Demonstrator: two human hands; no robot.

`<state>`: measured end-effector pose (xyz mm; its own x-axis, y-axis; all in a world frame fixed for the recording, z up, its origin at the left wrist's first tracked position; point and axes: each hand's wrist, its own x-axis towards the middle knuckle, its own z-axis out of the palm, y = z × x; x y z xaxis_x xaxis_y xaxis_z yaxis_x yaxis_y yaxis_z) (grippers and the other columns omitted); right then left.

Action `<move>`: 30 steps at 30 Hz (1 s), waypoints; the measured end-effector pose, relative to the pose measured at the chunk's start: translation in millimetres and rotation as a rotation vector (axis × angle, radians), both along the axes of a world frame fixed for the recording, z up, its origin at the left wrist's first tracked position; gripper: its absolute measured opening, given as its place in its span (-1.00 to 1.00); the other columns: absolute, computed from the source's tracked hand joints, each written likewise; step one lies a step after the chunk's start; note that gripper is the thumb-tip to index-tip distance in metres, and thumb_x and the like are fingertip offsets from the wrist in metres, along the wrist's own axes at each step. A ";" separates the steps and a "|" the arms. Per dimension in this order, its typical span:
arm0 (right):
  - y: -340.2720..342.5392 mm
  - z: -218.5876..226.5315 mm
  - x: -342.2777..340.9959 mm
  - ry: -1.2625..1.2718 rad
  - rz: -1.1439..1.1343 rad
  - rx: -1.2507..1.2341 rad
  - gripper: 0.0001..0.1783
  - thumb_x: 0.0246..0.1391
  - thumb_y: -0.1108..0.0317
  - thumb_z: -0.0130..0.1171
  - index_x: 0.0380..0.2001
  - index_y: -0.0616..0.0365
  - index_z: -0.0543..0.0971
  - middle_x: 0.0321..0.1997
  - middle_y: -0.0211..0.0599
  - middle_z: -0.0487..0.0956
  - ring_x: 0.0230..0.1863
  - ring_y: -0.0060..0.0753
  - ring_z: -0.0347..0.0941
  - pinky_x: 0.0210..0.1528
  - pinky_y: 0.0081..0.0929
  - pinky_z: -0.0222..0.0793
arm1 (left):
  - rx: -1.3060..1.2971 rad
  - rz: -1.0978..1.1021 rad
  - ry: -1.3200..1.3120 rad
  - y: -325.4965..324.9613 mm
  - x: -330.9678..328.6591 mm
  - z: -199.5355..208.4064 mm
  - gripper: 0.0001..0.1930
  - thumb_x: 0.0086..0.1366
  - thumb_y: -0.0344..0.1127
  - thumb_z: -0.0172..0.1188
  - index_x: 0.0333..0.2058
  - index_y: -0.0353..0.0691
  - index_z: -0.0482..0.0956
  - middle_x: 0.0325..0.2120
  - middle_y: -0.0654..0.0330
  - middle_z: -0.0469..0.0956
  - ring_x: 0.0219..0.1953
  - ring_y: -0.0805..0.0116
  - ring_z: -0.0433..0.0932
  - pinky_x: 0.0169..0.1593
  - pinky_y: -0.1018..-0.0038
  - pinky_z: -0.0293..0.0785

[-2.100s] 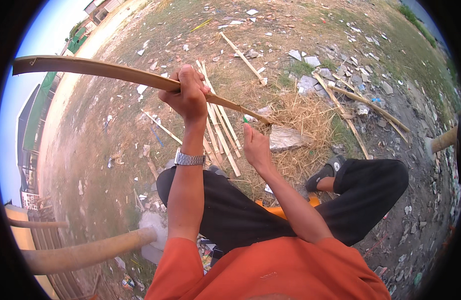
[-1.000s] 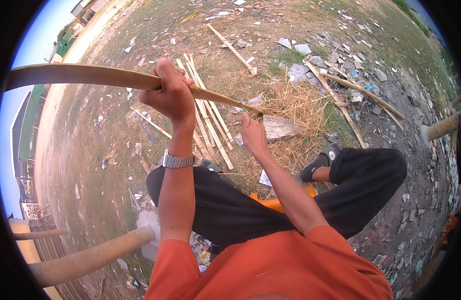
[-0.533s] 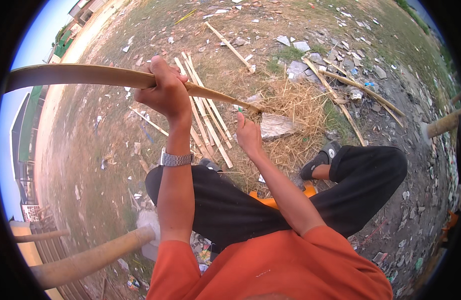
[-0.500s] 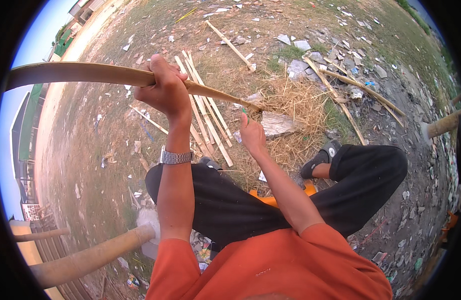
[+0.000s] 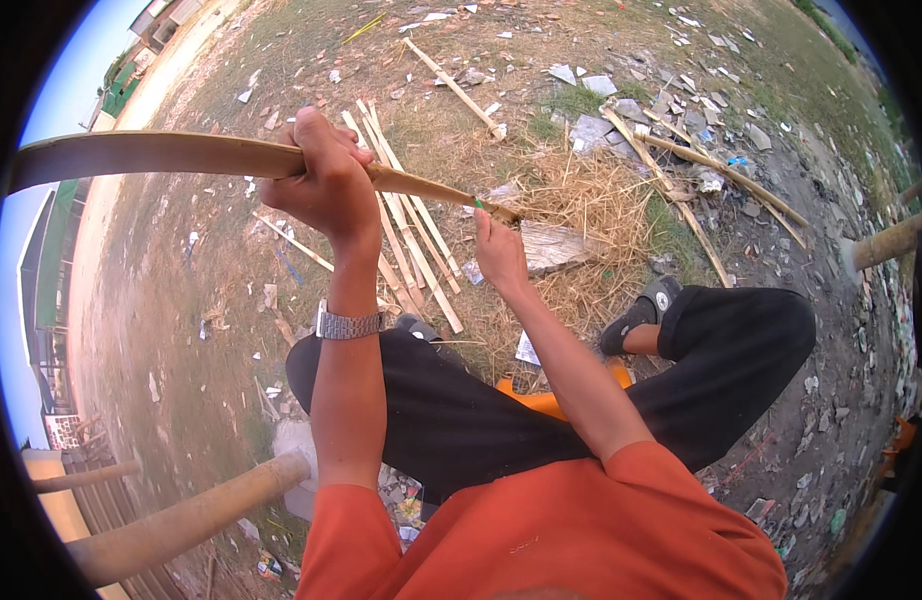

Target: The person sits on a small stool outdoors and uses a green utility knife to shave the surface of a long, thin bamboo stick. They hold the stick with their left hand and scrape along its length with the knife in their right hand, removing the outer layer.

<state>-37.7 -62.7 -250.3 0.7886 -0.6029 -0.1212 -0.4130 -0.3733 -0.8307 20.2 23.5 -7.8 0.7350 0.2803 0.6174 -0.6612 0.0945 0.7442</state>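
Observation:
My left hand [image 5: 326, 180] is closed around a long bamboo strip [image 5: 161, 153], fingers wrapped over it, a metal-band watch on the wrist. The strip runs from the far left rim down to the right, and its lower end is by a flat wooden block [image 5: 556, 247] beside the straw. Close to that end, my right hand [image 5: 502, 254] is closed with the thumb pointing up along a tool whose small green part [image 5: 479, 203] meets the strip. The rest of this tool is hidden by the fingers, and its kind does not show.
Several split bamboo strips [image 5: 411, 225] lie ahead of my left knee. Dry straw [image 5: 606, 215] is heaped around the block. Bamboo poles [image 5: 721, 170] and broken tiles [image 5: 591, 130] lie at the far right. An orange seat [image 5: 541, 402] shows under me; a thick post [image 5: 196, 515] stands at lower left.
My right hand has shifted slightly up and left along the bamboo strip with the green-parted tool. My left hand keeps its grip, moved a little to the left.

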 end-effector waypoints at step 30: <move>-61.3 -64.8 -15.3 0.410 0.101 -0.320 -0.21 0.24 -0.25 -0.32 -0.34 0.31 0.61 -0.27 0.22 0.57 -0.11 0.21 0.50 -0.08 0.00 0.42 | -0.050 -0.136 -0.016 1.5 -5.9 -5.0 -0.63 0.28 -0.41 0.06 -0.75 -0.28 0.37 -0.83 0.22 0.39 -0.80 0.54 0.38 -0.70 0.60 0.32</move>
